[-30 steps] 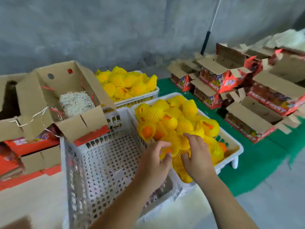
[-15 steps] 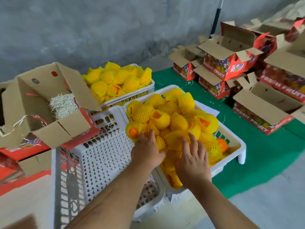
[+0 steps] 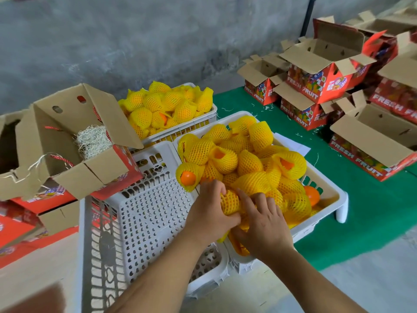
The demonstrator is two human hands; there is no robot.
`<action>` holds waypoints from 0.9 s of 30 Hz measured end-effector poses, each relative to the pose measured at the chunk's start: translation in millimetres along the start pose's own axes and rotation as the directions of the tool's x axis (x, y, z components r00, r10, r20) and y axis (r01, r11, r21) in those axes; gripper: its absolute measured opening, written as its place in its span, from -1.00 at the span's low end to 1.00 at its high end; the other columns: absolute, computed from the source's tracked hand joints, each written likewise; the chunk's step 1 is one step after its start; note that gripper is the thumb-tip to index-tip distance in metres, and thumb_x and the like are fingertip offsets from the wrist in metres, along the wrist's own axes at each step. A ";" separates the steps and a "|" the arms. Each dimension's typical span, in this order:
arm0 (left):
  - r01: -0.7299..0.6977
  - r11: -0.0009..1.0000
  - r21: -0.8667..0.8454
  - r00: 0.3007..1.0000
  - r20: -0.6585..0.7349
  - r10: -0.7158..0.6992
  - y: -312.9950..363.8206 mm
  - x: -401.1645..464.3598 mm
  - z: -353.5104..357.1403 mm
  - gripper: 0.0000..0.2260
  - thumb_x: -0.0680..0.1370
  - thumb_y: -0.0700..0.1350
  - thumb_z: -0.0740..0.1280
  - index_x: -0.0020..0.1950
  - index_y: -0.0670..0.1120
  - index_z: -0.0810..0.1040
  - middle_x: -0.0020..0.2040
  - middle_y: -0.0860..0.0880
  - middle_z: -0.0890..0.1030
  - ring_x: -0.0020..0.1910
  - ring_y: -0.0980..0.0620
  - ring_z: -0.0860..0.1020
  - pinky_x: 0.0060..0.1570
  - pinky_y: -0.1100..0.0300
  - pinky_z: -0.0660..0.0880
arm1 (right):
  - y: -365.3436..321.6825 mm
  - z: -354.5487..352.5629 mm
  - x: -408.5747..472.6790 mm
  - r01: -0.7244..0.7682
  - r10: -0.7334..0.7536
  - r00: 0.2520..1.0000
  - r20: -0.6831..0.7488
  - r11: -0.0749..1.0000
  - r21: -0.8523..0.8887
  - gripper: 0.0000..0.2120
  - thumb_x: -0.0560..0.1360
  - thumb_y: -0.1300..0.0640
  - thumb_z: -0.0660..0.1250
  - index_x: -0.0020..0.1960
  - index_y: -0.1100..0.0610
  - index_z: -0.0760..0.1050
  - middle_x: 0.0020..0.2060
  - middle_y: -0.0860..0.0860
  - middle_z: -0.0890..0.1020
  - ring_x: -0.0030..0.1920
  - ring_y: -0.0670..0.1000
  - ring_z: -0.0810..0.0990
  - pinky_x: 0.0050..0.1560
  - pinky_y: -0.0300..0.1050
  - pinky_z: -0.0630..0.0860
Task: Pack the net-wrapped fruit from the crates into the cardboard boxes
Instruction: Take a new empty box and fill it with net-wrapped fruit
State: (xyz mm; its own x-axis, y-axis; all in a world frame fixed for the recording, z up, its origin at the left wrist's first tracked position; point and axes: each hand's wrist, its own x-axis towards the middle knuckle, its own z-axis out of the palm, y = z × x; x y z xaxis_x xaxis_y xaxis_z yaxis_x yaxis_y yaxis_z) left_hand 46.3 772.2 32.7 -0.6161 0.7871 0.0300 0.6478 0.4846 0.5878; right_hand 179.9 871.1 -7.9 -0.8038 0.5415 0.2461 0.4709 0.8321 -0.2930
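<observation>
A white crate (image 3: 325, 224) in the middle holds a heap of oranges in yellow foam nets (image 3: 246, 161). My left hand (image 3: 208, 211) is closed around one net-wrapped orange (image 3: 229, 201) at the heap's near edge. My right hand (image 3: 264, 224) lies beside it with fingers spread over the nets; whether it grips anything I cannot tell. A second white crate (image 3: 209, 114) full of netted fruit stands behind. An open cardboard box (image 3: 67, 141) with straw padding sits at the left.
A white crate (image 3: 144, 218) with nothing in it lies tipped in front of the left box. Several open red "FRESH FRUIT" boxes (image 3: 370, 141) stand on a green mat (image 3: 372, 213) at the right. A grey wall runs behind.
Both hands have pushed deeper into the heap's near edge. My left hand has closed around one netted orange. The view has shifted slightly.
</observation>
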 end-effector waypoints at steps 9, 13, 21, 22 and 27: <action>0.428 0.362 -0.828 0.897 0.342 -0.279 1.8 -5.9 6.5 -0.61 0.48 0.16 0.41 0.28 0.12 0.60 0.24 -0.04 0.69 0.26 -0.09 0.63 0.23 -0.09 0.56 | 2.5 -12.0 9.2 -0.180 0.051 0.984 0.174 0.356 0.917 -0.42 0.52 -0.07 0.48 0.48 -0.15 0.34 0.28 -0.13 0.61 0.29 -0.03 0.60 0.25 0.22 0.56; 0.370 0.341 -0.864 0.911 0.265 -0.317 -1.0 -7.5 15.2 -0.60 0.48 0.19 0.47 0.13 -0.07 0.59 0.12 -0.14 0.71 0.11 -0.12 0.67 0.03 -0.05 0.60 | 13.1 -16.5 2.3 -0.171 -0.004 0.983 0.182 0.330 0.928 -0.38 0.56 0.06 0.45 0.55 -0.06 0.28 0.39 -0.03 0.55 0.39 0.07 0.52 0.35 0.24 0.49; 0.354 0.338 -0.872 0.898 0.216 -0.384 5.1 2.2 19.4 -0.59 0.51 0.25 0.35 0.17 -0.02 0.57 0.00 0.00 0.75 0.02 -0.03 0.72 -0.03 0.04 0.66 | 29.1 -33.3 4.9 -0.366 -0.152 0.913 0.379 0.103 0.925 -0.33 0.33 0.06 0.36 0.45 -0.10 0.44 0.32 0.02 0.59 0.29 0.11 0.57 0.22 0.09 0.60; 0.361 0.347 -0.866 0.894 0.215 -0.394 6.2 2.9 20.3 -0.61 0.51 0.29 0.33 0.15 0.04 0.58 0.00 0.04 0.75 0.02 -0.02 0.72 -0.01 0.01 0.66 | 29.9 -33.9 6.0 -0.388 -0.160 0.904 0.396 0.080 0.918 -0.32 0.31 0.05 0.36 0.44 -0.13 0.44 0.31 0.01 0.60 0.27 0.10 0.59 0.19 0.06 0.61; 0.310 0.364 -0.878 0.895 0.141 -0.423 14.4 2.1 28.3 -0.47 0.57 0.34 0.28 0.25 -0.09 0.54 0.07 -0.13 0.70 0.05 -0.17 0.67 -0.02 -0.10 0.60 | 24.7 -29.2 8.8 -0.499 -0.190 0.862 0.470 -0.154 0.853 -0.32 0.30 0.18 0.34 0.43 0.02 0.39 0.15 0.26 0.64 0.06 0.29 0.64 0.04 0.11 0.58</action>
State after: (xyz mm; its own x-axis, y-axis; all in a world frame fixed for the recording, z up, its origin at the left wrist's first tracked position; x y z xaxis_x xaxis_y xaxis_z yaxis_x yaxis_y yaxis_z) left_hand 67.0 791.6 18.3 -0.7623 0.5532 -0.3359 -0.3491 0.0856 0.9332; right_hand 195.0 899.9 14.0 -0.9534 0.2520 -0.1661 0.0186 -0.5000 -0.8658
